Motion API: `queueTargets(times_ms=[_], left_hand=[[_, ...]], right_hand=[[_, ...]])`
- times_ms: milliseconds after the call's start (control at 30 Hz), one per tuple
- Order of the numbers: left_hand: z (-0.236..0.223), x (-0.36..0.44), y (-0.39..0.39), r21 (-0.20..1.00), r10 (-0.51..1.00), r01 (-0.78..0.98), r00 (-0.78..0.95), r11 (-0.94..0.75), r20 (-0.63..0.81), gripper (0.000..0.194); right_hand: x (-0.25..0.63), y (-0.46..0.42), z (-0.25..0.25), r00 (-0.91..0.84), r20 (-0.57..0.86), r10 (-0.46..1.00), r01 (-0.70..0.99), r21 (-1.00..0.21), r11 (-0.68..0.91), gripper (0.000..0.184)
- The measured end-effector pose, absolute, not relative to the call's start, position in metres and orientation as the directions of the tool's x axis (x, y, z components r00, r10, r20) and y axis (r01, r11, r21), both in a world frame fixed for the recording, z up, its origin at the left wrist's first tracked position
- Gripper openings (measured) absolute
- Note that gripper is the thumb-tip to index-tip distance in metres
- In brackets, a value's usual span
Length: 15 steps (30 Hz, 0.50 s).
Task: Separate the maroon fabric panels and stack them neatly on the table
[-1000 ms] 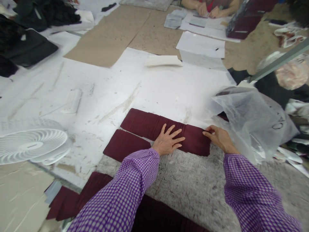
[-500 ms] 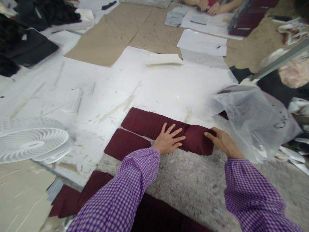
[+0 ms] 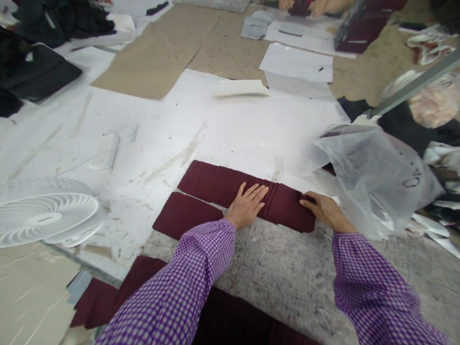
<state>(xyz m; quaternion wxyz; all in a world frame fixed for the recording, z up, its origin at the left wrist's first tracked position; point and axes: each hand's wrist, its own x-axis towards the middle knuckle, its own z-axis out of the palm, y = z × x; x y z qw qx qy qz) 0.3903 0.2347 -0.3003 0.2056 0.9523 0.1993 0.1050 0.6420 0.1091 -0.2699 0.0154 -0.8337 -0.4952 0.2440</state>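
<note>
A long row of overlapping maroon fabric pieces [image 3: 212, 181] lies across the table in front of me. My left hand [image 3: 247, 205] rests flat on the middle of the row, fingers stretched out. At the row's right end, my right hand [image 3: 321, 208] pinches the upper corner of the top fabric piece [image 3: 293, 211] between thumb and fingers. Just left of my left wrist lies a separate maroon fabric piece [image 3: 187, 214]. More maroon fabric [image 3: 233, 316] shows below my arms, partly hidden by the left sleeve.
A clear plastic bag [image 3: 373, 167] sits right of my right hand. On the left stands a white fan [image 3: 46, 218]. Dark fabric [image 3: 43, 72] is piled at the far left. Across the table, a co-worker's hands [image 3: 316, 7] are beside grey pieces [image 3: 253, 28].
My left hand's fingers have come closer together and drawn slightly left on the row. The bulging piece at the right end now lies flatter, its corner still in my right hand.
</note>
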Motion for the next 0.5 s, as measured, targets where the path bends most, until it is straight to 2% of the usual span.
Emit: queueTargets(times_ms=[267,500], left_hand=[[-0.303,0.389,0.235,0.432,0.416,0.326,0.900,-0.841,0.130,0.045],[-0.304,0.388,0.235,0.419,0.385,0.294,0.911,-0.859,0.149,0.039]], right_hand=[[0.643,0.108,-0.273,0.400,-0.367,0.840,0.824,-0.258,-0.505,0.023],[0.634,0.111,-0.267,0.455,-0.359,0.815,0.835,-0.147,-0.531,0.023]])
